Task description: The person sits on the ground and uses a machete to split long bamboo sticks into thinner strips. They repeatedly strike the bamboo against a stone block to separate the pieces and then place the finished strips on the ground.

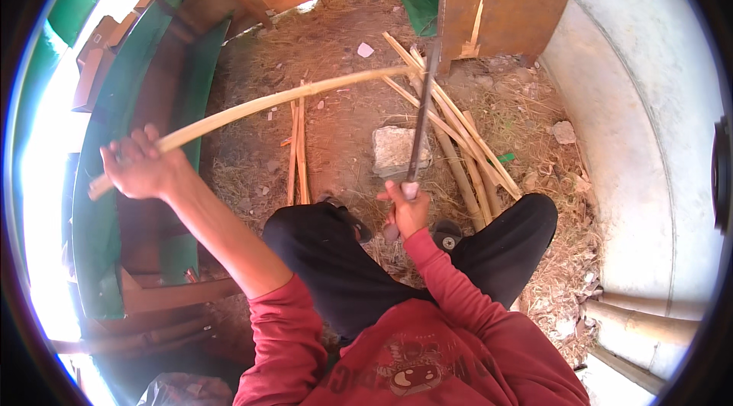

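Note:
My left hand (145, 165) is raised at the left, its fingers closed around one end of a long pale bamboo strip (267, 101). The strip reaches up and to the right, its far end by the other split strips. My right hand (407, 211), between my knees, grips the handle of a long dark-bladed machete (421, 131), its blade pointing away from me. The far part of the blade overlaps the strip pile in the picture; whether it touches them I cannot tell.
Split bamboo strips (473, 142) lie in a pile right of a pale stone block (397, 150). Thinner strips (298, 146) lie left of it. A wooden cabinet (508, 9) stands far right; a green-edged wooden bench (137, 177) runs along the left. A pale wall (634, 100) curves at the right.

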`<state>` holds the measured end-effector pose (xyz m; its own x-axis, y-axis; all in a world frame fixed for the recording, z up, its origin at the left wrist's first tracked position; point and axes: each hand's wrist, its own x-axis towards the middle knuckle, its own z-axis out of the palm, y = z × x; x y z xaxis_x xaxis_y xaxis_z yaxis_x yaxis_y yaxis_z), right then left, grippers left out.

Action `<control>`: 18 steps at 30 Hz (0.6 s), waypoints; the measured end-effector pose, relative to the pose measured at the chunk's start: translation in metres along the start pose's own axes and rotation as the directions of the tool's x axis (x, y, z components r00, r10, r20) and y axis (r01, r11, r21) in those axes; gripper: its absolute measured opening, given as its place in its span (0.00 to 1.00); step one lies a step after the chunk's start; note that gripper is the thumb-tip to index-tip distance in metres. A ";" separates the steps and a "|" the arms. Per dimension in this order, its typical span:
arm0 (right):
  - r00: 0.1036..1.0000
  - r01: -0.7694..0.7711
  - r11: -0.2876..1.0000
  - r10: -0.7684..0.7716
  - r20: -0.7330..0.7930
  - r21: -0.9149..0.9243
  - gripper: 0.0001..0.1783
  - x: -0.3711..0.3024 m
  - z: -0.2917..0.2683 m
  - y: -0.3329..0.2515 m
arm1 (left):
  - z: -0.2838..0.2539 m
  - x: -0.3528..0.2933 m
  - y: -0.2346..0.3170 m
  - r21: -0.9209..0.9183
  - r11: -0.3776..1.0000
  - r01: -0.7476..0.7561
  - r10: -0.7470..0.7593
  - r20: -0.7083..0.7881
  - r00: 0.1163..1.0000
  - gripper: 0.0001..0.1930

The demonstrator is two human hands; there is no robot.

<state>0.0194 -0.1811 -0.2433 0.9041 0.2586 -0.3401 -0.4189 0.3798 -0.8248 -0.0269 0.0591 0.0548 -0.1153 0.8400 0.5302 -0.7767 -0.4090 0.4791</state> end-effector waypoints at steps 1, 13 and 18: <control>1.000 0.023 0.997 -0.023 0.000 0.077 0.18 0.003 0.005 -0.009 | -0.023 0.010 -0.001 -0.075 0.997 0.025 -0.022 0.046 0.999 0.12; 0.956 0.272 0.873 -0.195 -0.220 0.405 0.16 0.069 0.043 -0.136 | -0.130 -0.090 -0.091 -0.651 0.694 0.307 -0.441 -0.048 0.896 0.14; 0.879 0.466 0.795 -0.368 -0.304 0.387 0.09 0.082 0.026 -0.163 | -0.158 -0.147 -0.144 -0.668 0.514 0.538 -0.658 0.096 0.747 0.09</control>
<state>0.1600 -0.1985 -0.1248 0.9743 -0.1820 -0.1330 0.0559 0.7667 -0.6395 0.0038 0.0506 -0.2033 0.4842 0.8623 0.1484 -0.8748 0.4803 0.0639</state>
